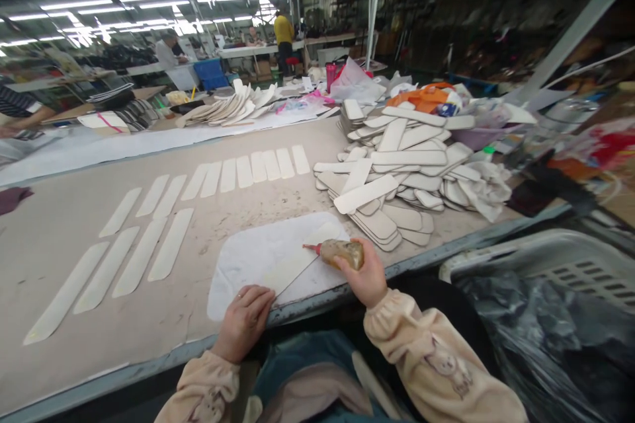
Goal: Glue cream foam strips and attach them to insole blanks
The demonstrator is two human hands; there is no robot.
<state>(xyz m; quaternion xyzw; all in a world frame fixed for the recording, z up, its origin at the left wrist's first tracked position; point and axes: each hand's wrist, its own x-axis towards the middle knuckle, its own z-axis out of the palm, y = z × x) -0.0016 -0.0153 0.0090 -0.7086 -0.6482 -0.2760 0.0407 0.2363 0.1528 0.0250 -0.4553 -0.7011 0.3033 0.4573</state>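
My right hand [366,275] is closed round a squeeze bottle [331,251] with brownish, cloudy sides and a red nozzle. The bottle is tipped sideways, its nozzle pointing left over a long cream strip [294,269]; whether the tip touches the strip I cannot tell. That strip lies slantwise on a white rounded sheet [238,258] at the table's front edge. At the strip's near end, my left hand [245,318] rests with its fingers curled together on it, thumb hidden. Several similar strips [136,268] lie in rows on the table to the left.
A heap of dark-edged pale strips [407,158] covers the table's right side. Right of me stands a light plastic basket [560,244] with dark plastic in it. Stacked pale pieces [238,106] and bags lie behind. A person in yellow [284,33] stands far back.
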